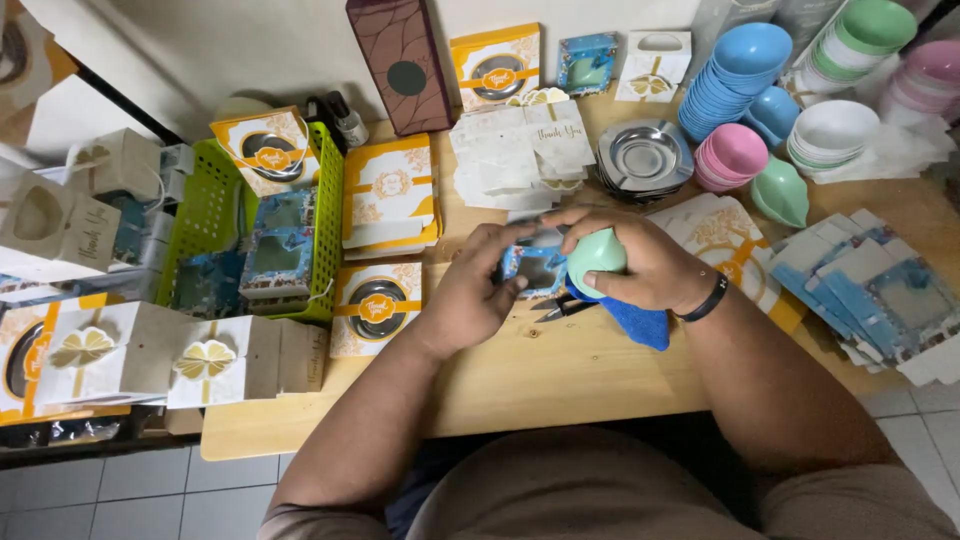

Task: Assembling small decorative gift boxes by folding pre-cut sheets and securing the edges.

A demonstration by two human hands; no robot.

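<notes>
Wooden table (560, 370), cluttered: right hand (640, 262) grips mint bowl (597, 256), touching blue box (535, 268) pinched by left hand (478, 290), just left.

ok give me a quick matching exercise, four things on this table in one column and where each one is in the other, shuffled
1. mint green bowl
2. green basket
3. stack of blue bowls
4. blue cloth

a. far right of the table, near the wall
b. in the right hand
c. left end of the table
d. under the right wrist

Pairs: 1-b, 2-c, 3-a, 4-d
</notes>
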